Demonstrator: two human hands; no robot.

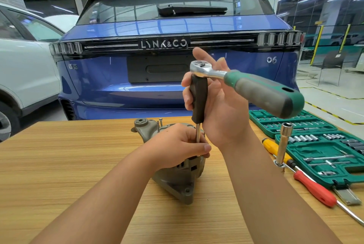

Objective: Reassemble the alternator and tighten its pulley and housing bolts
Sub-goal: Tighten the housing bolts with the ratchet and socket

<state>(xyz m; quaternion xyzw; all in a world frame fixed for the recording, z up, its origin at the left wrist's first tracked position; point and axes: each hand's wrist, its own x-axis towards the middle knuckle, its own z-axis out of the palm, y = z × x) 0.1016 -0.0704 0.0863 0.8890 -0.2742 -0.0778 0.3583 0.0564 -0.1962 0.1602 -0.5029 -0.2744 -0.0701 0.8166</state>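
Observation:
The grey alternator (pixel 173 180) stands on the wooden table (pixel 78 165), a mounting ear with a hole at its near bottom. My left hand (pixel 177 145) rests on top of it and pinches the steel shaft of a black-handled driver (pixel 199 101) that stands upright on the housing. My right hand (pixel 216 105) grips the driver's black handle. A ratchet wrench (pixel 256 84) with a green and grey handle sits on the driver's top end, its handle sticking out to the right. A loose bolt (pixel 160 121) stands up at the alternator's far side.
An open green socket set case (pixel 315 145) lies at the right, with a long socket on an extension (pixel 283 143), a yellow-handled screwdriver (pixel 271 147) and a red-handled screwdriver (pixel 315 188) beside it. A blue car (pixel 167 66) stands just behind the table, a white car (pixel 23 62) to the left.

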